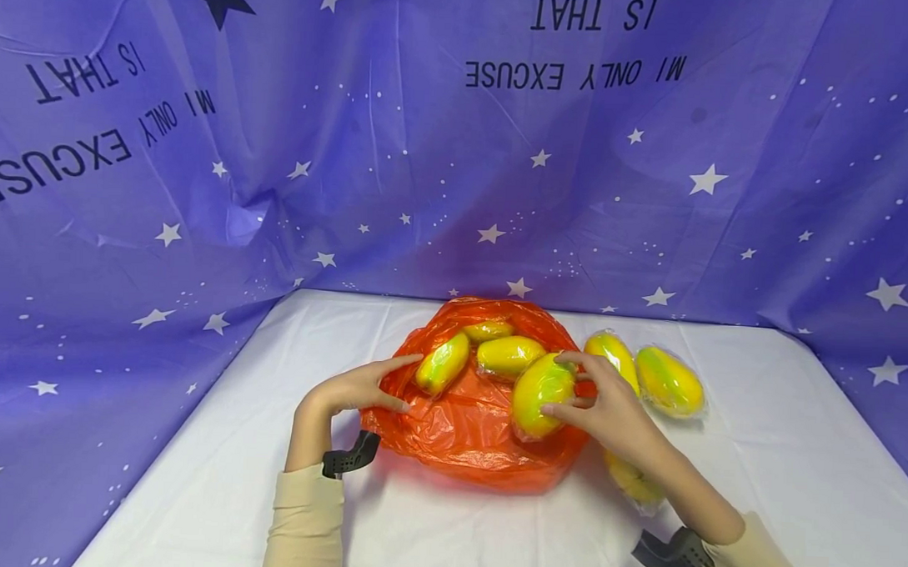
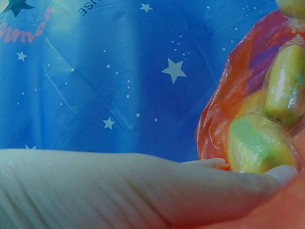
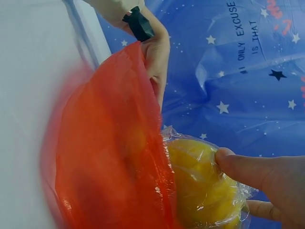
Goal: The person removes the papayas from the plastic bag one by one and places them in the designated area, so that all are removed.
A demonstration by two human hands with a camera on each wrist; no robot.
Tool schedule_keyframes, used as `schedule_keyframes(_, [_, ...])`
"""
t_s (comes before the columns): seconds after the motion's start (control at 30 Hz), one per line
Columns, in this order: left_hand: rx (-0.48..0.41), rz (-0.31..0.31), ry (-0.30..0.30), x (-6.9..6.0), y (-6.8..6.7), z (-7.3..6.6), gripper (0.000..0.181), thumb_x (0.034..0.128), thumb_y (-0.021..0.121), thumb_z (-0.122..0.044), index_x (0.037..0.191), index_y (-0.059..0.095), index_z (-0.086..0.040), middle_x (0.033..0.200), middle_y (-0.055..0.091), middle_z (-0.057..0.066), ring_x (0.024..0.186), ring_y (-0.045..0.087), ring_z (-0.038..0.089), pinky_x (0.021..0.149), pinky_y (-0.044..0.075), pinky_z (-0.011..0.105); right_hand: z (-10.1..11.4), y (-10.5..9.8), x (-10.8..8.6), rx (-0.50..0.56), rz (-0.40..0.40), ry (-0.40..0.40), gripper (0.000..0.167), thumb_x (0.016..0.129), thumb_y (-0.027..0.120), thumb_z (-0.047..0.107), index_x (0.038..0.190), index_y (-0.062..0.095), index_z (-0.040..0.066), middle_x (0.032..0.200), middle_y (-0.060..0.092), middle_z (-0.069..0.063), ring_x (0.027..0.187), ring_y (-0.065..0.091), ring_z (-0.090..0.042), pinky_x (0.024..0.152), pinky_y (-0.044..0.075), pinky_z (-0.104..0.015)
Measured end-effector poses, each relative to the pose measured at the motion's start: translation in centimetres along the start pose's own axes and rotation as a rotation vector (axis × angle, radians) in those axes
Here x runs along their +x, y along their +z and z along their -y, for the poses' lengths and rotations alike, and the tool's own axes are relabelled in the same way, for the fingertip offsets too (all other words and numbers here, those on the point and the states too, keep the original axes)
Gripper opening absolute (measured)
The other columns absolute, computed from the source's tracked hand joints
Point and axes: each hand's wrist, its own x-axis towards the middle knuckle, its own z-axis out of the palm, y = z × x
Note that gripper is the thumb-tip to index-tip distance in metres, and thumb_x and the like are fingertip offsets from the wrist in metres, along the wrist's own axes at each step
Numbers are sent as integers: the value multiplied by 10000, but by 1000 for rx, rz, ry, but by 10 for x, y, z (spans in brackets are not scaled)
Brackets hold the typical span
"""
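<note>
A red plastic bag (image 1: pixel 464 430) lies on the table with its mouth spread toward me. Inside it are several yellow-green mangoes wrapped in clear film, among them one mango (image 1: pixel 444 363) near the left rim and another mango (image 1: pixel 509 355) farther in. My left hand (image 1: pixel 364 387) holds the bag's left rim, its thumb over the edge; part of its grip is hidden. At the bag's right side, my right hand (image 1: pixel 607 410) grips a wrapped mango (image 1: pixel 542 395) between thumb and fingers, over the opening. The right wrist view shows this held mango (image 3: pixel 200 186) beside the bag's rim.
Right of the bag lie more wrapped mangoes: one mango (image 1: pixel 670 381) at the far right, one mango (image 1: pixel 611 356) beside it, and a partly covered mango (image 1: pixel 635 480) below my right forearm. A white cloth (image 1: pixel 762 494) covers the table; a purple starry curtain (image 1: pixel 427 191) stands behind.
</note>
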Motion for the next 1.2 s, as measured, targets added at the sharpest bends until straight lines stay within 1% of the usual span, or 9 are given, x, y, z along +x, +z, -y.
schedule_keyframes(0.17, [1,3,2,0,0,-1,796,837,753,-196,1515,338,-166,1533,311,144,1403,241,366,1106,208,587,1,-6,-3,-3,-5,28,728,756,800,464,1357,490,195,1419,426,-101,1169,510,-306,905,501,-486])
schedule_keyframes(0.23, [2,4,3,0,0,-2,794,838,751,-192,1515,337,-165,1533,310,147,1402,241,367,1105,209,588,0,-9,-5,21,-12,26,717,773,796,438,1366,487,178,1429,415,-114,1188,492,-325,915,491,-506])
schedule_keyframes(0.33, [9,4,7,-1,-1,-2,792,840,748,-190,1515,336,-162,1532,311,150,1402,243,368,1105,209,588,-2,-13,-7,48,-30,21,702,778,802,400,1365,491,173,1414,432,-104,1186,498,-332,912,498,-488])
schedule_keyframes(0.47, [7,1,8,-1,-1,-2,791,839,749,-199,1515,339,-164,1531,315,149,1401,245,368,1105,207,588,-4,-19,-11,51,-50,17,681,785,802,374,1361,491,186,1407,443,-81,1155,527,-340,879,522,-455])
schedule_keyframes(0.63, [7,0,2,-1,0,0,796,836,751,-218,1515,339,-175,1534,312,140,1402,246,361,1105,208,587,-5,-25,-15,54,-64,-1,658,814,789,308,1372,481,144,1376,461,-146,1148,527,-383,846,538,-449])
schedule_keyframes(0.8, [10,3,1,-1,0,0,793,837,749,-226,1515,339,-176,1533,316,140,1400,252,361,1103,214,586,-5,-31,-17,71,-65,9,662,830,778,267,1393,466,112,1353,464,-188,1173,512,-399,851,533,-441])
schedule_keyframes(1.07, [0,1,9,0,0,0,792,830,753,-210,1510,351,-168,1527,325,145,1395,259,365,1102,217,587,-8,-42,-20,26,-61,10,649,848,759,266,1406,464,114,1376,448,-175,1211,474,-452,894,490,-536])
schedule_keyframes(1.13, [3,2,10,0,0,0,791,830,753,-212,1510,351,-166,1527,326,144,1395,259,363,1103,216,585,-10,-46,-20,22,-64,5,641,849,759,249,1407,472,115,1378,450,-176,1207,479,-462,891,493,-523])
schedule_keyframes(1.2, [2,2,4,0,0,0,791,831,753,-216,1511,350,-172,1529,324,138,1398,257,356,1107,213,578,-11,-50,-20,23,-71,-5,625,852,757,224,1402,485,110,1373,461,-180,1201,487,-468,873,511,-478])
